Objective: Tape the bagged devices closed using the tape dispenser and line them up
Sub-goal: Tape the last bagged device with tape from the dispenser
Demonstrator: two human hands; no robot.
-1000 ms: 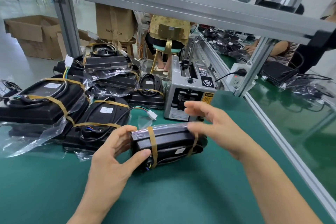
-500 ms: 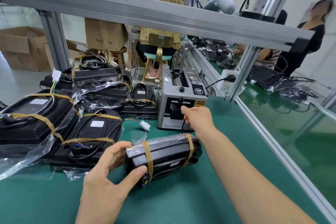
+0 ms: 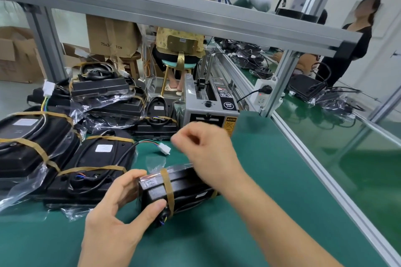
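A black device in a clear bag (image 3: 186, 186) lies on the green mat, with a brown tape band around its left end and another at its right end. My left hand (image 3: 115, 219) grips its left end, thumb on the near side and fingers over the top. Just above the device hovers my right hand (image 3: 206, 151), motion-blurred, its fingertips pinched together on what looks like a thin strip of tape. The grey tape dispenser (image 3: 208, 104) stands right behind that hand.
Taped bagged devices (image 3: 95, 165) lie side by side to the left, with more piled behind (image 3: 108, 97). A loose white connector (image 3: 163, 148) rests on the green mat (image 3: 271, 180). An aluminium frame post (image 3: 280, 84) and a power strip (image 3: 263, 93) stand at right. People work beyond.
My right hand left the device, reached to the dispenser's outlet, then pulled back above the device with fingertips pinched. My left hand kept holding the device.
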